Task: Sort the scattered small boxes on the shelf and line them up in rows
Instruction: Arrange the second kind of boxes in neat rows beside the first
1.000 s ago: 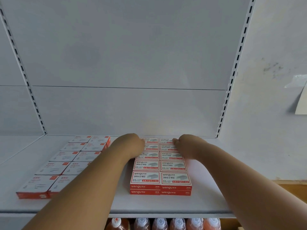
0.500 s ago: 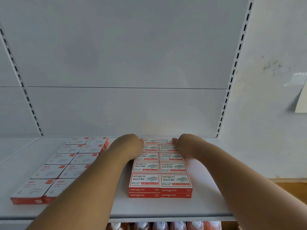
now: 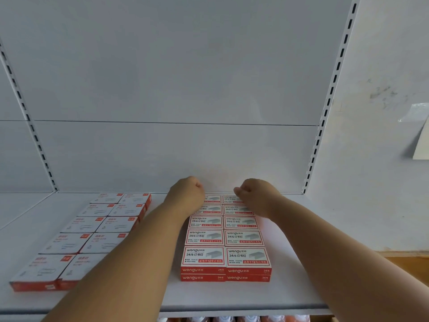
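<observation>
**Both hands lift off the back of the staple-box block**

I am looking down at the white metal shelf (image 3: 232, 296), where the red-and-white cardboard staple boxes (image 3: 225, 238) stand in two tidy columns, stacked two high at the front and running back to the rear panel. To their left, apart from them by a strip of bare shelf, the red-and-white flat paper-clip boxes (image 3: 92, 231) lie in a second two-column block, also squared up.

A second ago both hands sat low on the rearmost staple boxes, pressing in from either side. Now the left hand (image 3: 185, 196) and the right hand (image 3: 255, 196) have risen a little and sit higher against the back panel. Both show me knuckles only, with the fingers curled under. I see nothing held in either fist, though the undersides are hidden, so I cannot rule out light contact with the back row.

I read that rise as the end of a squaring push: the rear boxes look flush with the columns in front, and no box lies loose or crooked anywhere in view. My judgement is that the sorting is close to finished, if not done. If I were steering the next move, I would draw both arms straight back without dragging the forearms over the front stack, since a brush there could skew the top layer.

Orange-capped bottles (image 3: 232, 319) peek out on the level below.
</observation>
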`<state>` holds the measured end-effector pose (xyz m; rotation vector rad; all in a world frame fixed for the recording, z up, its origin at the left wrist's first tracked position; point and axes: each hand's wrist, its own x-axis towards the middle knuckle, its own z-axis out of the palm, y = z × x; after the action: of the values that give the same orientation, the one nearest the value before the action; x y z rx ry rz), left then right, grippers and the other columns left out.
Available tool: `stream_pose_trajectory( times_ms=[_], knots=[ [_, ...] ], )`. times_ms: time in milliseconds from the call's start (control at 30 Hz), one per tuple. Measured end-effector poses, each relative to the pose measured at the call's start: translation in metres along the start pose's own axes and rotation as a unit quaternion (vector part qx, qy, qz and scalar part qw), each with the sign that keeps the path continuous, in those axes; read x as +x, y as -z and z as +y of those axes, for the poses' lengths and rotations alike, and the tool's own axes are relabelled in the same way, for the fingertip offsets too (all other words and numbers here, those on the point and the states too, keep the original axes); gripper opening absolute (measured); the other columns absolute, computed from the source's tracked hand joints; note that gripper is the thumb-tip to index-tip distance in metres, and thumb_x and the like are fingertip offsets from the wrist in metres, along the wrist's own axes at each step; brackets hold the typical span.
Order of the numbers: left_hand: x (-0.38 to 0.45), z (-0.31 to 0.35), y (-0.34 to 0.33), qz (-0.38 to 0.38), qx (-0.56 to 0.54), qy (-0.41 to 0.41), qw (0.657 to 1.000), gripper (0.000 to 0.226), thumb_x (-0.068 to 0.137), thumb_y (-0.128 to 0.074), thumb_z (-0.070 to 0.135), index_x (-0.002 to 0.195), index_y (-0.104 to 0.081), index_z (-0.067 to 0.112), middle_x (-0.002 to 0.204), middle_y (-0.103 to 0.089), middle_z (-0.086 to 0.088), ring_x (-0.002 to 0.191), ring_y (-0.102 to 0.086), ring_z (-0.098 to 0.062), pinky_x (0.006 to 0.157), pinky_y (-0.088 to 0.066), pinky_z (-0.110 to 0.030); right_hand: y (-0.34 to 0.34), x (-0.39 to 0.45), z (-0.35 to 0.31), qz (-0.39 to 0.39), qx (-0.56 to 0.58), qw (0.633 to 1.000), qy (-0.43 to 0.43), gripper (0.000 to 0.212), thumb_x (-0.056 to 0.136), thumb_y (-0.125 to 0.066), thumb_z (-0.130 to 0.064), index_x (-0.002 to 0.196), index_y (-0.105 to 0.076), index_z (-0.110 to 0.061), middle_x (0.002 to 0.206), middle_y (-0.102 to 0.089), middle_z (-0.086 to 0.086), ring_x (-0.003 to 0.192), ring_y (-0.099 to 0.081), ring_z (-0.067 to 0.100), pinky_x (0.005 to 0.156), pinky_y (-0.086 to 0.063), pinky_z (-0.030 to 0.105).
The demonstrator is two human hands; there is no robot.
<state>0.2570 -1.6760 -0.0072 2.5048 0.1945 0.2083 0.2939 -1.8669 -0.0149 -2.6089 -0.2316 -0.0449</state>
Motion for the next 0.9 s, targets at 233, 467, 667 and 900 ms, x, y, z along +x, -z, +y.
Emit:
stream_pose_trajectory(
  times_ms=[233, 467, 667, 900],
  knots=[
    [-0.006, -0.007, -0.007, -0.076, -0.183, -0.03, 0.98, 0.019, 0.097, -0.051, 0.026, 0.1, -0.067, 0.036, 0.092, -0.071, 0.012, 0.068, -0.071, -0.003, 0.051, -0.049, -0.016, -0.015, -0.007, -0.003, 0.014, 0.238, 0.971, -0.02, 0.013, 0.089, -0.061, -0.035, 0.084, -0.068, -0.026, 0.079, -0.074, -0.005, 0.07, -0.072, 0.016, 0.063, -0.06, 0.034],
    [-0.005, -0.005, -0.008, -0.099, -0.164, -0.045, 0.981, 0.017, 0.097, -0.056, 0.024, 0.104, -0.064, 0.037, 0.1, -0.067, 0.014, 0.079, -0.069, -0.005, 0.057, -0.049, -0.016, -0.016, -0.009, -0.007, -0.038, 0.288, 0.957, -0.002, 0.004, 0.09, -0.067, -0.021, 0.092, -0.07, -0.022, 0.086, -0.076, -0.001, 0.072, -0.074, 0.016, 0.06, -0.059, 0.029],
    [-0.003, -0.005, -0.01, -0.099, -0.132, -0.042, 0.985, 0.016, 0.097, -0.056, 0.027, 0.11, -0.061, 0.036, 0.101, -0.067, 0.013, 0.075, -0.07, -0.007, 0.058, -0.053, -0.021, -0.014, -0.01, -0.008, -0.041, 0.291, 0.956, 0.005, 0.004, 0.09, -0.066, -0.018, 0.094, -0.068, -0.019, 0.09, -0.075, 0.001, 0.076, -0.074, 0.02, 0.069, -0.062, 0.037],
    [-0.004, -0.006, -0.009, -0.116, -0.15, -0.045, 0.981, 0.015, 0.096, -0.058, 0.032, 0.11, -0.062, 0.036, 0.097, -0.069, 0.014, 0.07, -0.073, -0.007, 0.054, -0.054, -0.02, -0.013, -0.008, -0.009, -0.051, 0.284, 0.957, 0.008, 0.004, 0.09, -0.066, -0.016, 0.093, -0.069, -0.017, 0.087, -0.076, 0.002, 0.075, -0.074, 0.021, 0.068, -0.061, 0.035]
  ],
)
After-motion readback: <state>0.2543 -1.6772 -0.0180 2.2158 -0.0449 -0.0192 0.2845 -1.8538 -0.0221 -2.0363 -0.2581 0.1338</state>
